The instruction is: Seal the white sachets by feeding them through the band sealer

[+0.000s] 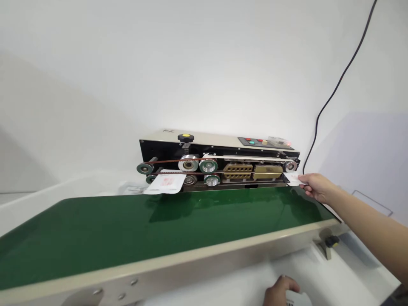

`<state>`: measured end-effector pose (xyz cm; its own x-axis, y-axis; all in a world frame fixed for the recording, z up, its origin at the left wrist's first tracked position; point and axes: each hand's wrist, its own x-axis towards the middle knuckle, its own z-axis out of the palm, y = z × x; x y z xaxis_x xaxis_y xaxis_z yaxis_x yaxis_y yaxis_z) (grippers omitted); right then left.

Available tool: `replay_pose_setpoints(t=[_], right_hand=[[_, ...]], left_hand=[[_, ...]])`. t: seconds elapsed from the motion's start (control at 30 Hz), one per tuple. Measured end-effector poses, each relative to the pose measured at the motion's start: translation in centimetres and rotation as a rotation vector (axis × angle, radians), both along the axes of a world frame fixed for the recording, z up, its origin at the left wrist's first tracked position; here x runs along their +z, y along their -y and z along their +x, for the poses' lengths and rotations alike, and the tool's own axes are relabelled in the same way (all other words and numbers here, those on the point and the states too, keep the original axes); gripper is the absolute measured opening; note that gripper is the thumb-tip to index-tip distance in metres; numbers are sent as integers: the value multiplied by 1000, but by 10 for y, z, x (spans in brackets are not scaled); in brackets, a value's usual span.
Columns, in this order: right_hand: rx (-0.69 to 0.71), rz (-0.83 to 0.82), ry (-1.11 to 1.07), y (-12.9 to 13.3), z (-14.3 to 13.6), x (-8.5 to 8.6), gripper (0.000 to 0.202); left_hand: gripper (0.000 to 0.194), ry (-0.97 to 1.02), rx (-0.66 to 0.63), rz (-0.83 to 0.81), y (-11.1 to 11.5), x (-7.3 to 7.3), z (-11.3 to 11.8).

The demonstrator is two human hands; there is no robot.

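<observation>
At the right end of a band sealing machine, my right hand pinches a small white pouch. The pouch's far edge is at the machine's infeed, beside the end pulley. Another white pouch with a red print sticks out of the machine's left end, between the belts and over the green conveyor belt. Low in the view, my left hand is curled around white pouches with dark print. The frame's lower edge cuts off most of that hand, and how many pouches it holds is hidden.
Buttons and a lit red light sit on the control panel. A black cable runs down the white wall to the machine's right end. The conveyor's pale front rail crosses the foreground, with a black knob below its right end.
</observation>
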<state>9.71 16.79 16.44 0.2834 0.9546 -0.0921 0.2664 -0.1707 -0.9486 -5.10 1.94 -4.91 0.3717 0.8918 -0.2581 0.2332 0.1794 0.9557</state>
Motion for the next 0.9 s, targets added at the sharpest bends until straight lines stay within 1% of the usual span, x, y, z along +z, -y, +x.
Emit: replay_pose_setpoints(t=[0.1,0.17,0.2,0.27,0.3,0.33,0.37,0.4,0.47,0.53,0.6,0.67,0.73,0.8,0.9], right_hand=[[-12,52,65,6,0,4,13],[-63,129,133,21,3,6,6],[-108,212,206,33,6,4,6],[-203,447,401,67,11,-8,17],[-229,581,502,87,14,-19,24],[-208,660,533,108,16,-33,30],[-129,655,501,128,17,-50,34],[-57,616,450,147,17,-68,35],[69,437,358,178,15,-104,38],[112,232,251,197,12,-134,40],[104,78,151,206,11,-154,41],[88,3,88,206,12,-163,40],[121,-42,66,204,14,-164,36],[219,-82,55,200,16,-159,32],[375,-117,86,196,18,-151,26]], left_hand=[[47,28,-29,-4,4,11,-4],[49,27,-39,1,7,18,-7],[49,22,-36,6,9,21,-7],[47,23,-21,8,14,26,-7],[47,37,-14,0,17,29,-6],[47,62,1,-11,20,33,-4],[46,97,19,-28,24,37,-3],[44,133,35,-50,27,41,-1],[38,191,60,-80,34,52,0],[32,163,70,-56,36,59,-1],[32,109,65,27,36,61,-2],[34,94,51,40,34,58,-2],[35,117,49,13,33,52,-1],[35,147,62,-11,33,49,0],[34,194,67,-100,34,50,1]])
